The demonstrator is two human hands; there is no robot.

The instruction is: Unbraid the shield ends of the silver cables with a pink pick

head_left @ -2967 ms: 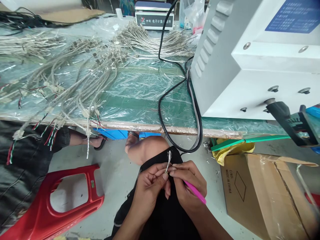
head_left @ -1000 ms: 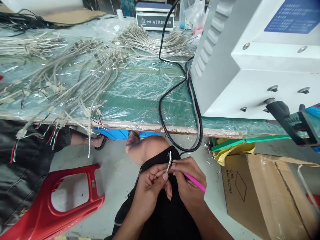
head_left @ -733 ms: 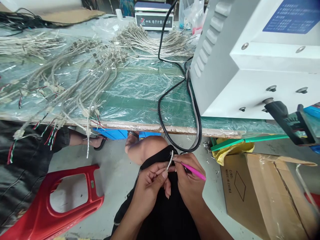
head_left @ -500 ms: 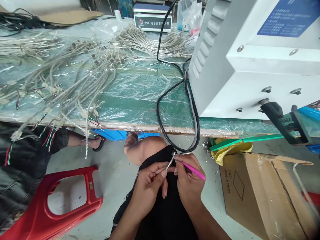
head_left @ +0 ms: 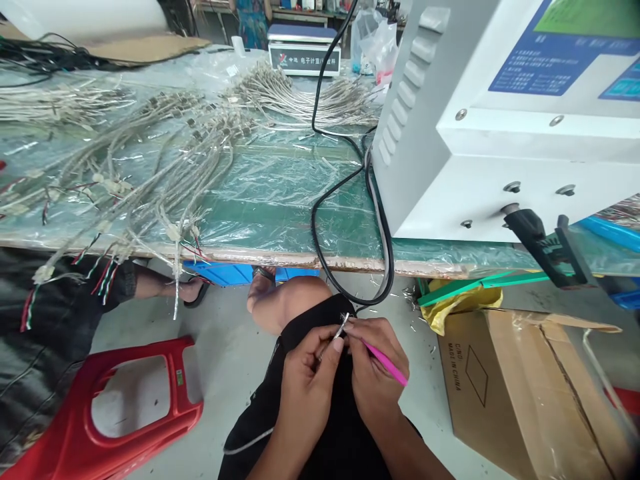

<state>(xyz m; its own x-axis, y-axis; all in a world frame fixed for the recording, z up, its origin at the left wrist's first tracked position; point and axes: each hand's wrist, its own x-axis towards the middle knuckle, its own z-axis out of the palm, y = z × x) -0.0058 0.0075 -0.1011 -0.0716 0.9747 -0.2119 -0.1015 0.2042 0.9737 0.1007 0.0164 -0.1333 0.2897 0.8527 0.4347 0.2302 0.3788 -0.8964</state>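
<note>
Above my lap, my left hand (head_left: 313, 367) is closed, pinching a thin silvery cable (head_left: 341, 327) between thumb and fingers. The cable's frayed end points up and away from me. A grey length of cable (head_left: 249, 443) shows beside my left forearm, over the black clothing. My right hand (head_left: 379, 367) is closed around a slim pink tool (head_left: 386, 364), its back end sticking out to the lower right. The fingertips of this hand meet the cable end, and they hide the tool's working tip, so its kind is unclear.
On the green bench (head_left: 270, 213) lie bundles of clear-sheathed cables (head_left: 195, 160), a digital scale (head_left: 304, 57) and a large white machine (head_left: 450, 160). A black cord loop (head_left: 316, 233) hangs over the edge. A cardboard box (head_left: 475, 380) stands right; a red stool (head_left: 145, 433) left, near another person's leg (head_left: 155, 283).
My view has shifted slightly. My left hand has turned more upright, its thumb nearer the cable end. The right fingertips have closed in on that end, and the pink tool points more steeply down.
</note>
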